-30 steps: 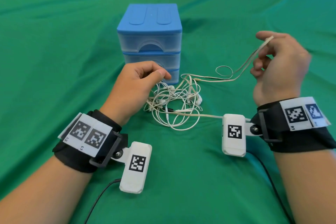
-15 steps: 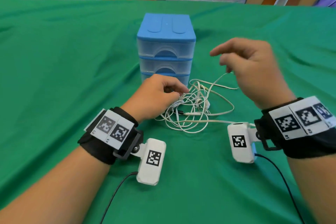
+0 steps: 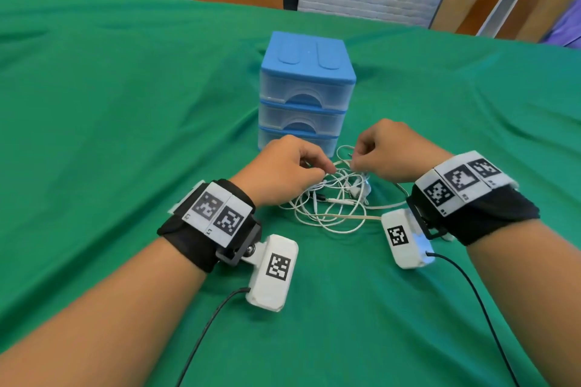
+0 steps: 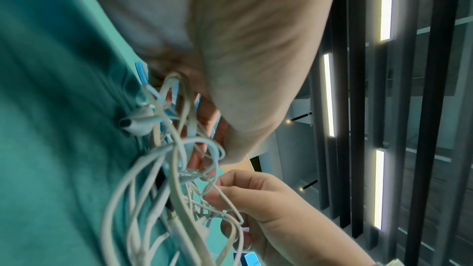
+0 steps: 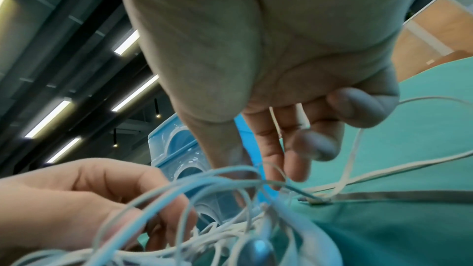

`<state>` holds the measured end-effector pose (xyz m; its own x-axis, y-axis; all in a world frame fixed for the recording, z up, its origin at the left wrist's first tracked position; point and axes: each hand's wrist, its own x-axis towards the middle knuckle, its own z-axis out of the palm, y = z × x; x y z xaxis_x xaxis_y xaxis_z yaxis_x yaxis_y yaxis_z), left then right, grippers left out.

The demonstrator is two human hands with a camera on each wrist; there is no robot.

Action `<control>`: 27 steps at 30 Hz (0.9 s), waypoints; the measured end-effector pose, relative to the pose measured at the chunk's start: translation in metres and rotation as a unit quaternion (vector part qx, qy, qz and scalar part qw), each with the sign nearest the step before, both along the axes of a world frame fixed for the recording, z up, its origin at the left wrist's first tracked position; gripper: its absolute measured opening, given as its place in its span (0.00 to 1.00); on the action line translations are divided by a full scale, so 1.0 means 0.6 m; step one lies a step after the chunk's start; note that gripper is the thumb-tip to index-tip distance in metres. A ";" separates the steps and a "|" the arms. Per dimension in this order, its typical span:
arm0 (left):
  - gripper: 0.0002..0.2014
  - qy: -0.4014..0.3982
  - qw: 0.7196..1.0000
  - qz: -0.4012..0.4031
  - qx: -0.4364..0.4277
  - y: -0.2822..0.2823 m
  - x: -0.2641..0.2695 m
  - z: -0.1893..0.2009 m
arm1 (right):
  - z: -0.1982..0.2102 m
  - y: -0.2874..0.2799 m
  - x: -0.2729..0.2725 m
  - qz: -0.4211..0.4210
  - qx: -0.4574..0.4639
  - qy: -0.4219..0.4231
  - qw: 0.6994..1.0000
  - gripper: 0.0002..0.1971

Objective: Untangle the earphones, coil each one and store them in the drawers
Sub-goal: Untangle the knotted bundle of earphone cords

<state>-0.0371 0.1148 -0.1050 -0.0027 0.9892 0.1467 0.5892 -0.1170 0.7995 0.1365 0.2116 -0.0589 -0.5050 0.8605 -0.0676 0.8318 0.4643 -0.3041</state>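
Observation:
A tangled heap of white earphones (image 3: 330,201) lies on the green cloth just in front of a small blue drawer unit (image 3: 305,91) whose three clear drawers are all closed. My left hand (image 3: 320,168) sits at the heap's left top, fingers curled and pinching cords (image 4: 179,128). My right hand (image 3: 356,160) is at the heap's right top, thumb and forefinger pinching a thin cord (image 5: 256,179). The two hands almost touch over the tangle. An earbud (image 4: 138,122) hangs by the left palm.
Green cloth (image 3: 125,135) covers the whole table. A flat beige cable (image 3: 352,216) runs from the heap toward my right wrist camera. Black camera leads trail off both wrists toward me. Wooden panels and a brick wall stand behind the table's far edge.
My right hand dropped the long cord it held up at the right and came down left onto the tangle, where it now pinches a cord. My left hand stayed on the heap.

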 end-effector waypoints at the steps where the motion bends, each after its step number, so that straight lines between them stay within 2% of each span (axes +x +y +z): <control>1: 0.10 0.000 1.000 0.001 -0.003 0.001 0.000 -0.001 | -0.001 0.000 0.001 -0.008 -0.008 0.001 1.000 0.06; 3: 0.09 -0.006 1.000 0.003 -0.012 0.002 -0.001 -0.003 | -0.002 0.001 0.004 -0.015 -0.030 -0.025 0.999 0.12; 6: 0.08 -0.015 1.000 0.003 -0.022 0.003 -0.002 -0.006 | 0.000 0.000 0.007 0.005 -0.053 -0.017 0.998 0.09; 9: 0.05 -0.025 1.000 0.003 -0.015 0.003 0.003 -0.002 | -0.006 -0.006 0.016 0.033 -0.079 0.095 0.992 0.07; 10: 0.08 -0.040 0.999 0.005 -0.006 0.004 0.004 0.000 | -0.011 -0.010 0.020 0.041 -0.096 0.143 0.984 0.07; 12: 0.13 -0.076 0.997 0.010 0.019 0.005 0.007 0.001 | -0.021 -0.023 0.026 0.056 -0.131 0.233 0.962 0.06; 16: 0.07 -0.134 0.989 0.009 0.064 0.003 0.009 0.003 | -0.026 -0.051 0.027 0.085 -0.185 0.344 0.917 0.04; 19: 0.05 -0.162 0.982 0.035 0.096 0.004 0.006 0.001 | -0.028 -0.050 0.024 0.085 -0.180 0.360 0.911 0.03; 23: 0.04 -0.167 0.976 0.074 0.115 0.007 0.004 0.000 | -0.042 -0.033 0.023 0.005 -0.168 0.380 0.910 0.03; 25: 0.05 -0.173 0.971 0.105 0.128 0.008 0.002 0.001 | -0.048 -0.023 0.030 -0.037 -0.143 0.371 0.917 0.03; 27: 0.06 -0.207 0.963 0.111 0.136 0.008 0.001 0.005 | -0.046 -0.017 0.041 -0.049 -0.121 0.328 0.936 0.02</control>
<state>-0.0367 0.1195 -0.1017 -0.3227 0.8831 0.3406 0.2611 -0.2629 0.9288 0.1609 0.2011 -0.0863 -0.4257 0.9044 0.0298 0.4648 0.2468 -0.8503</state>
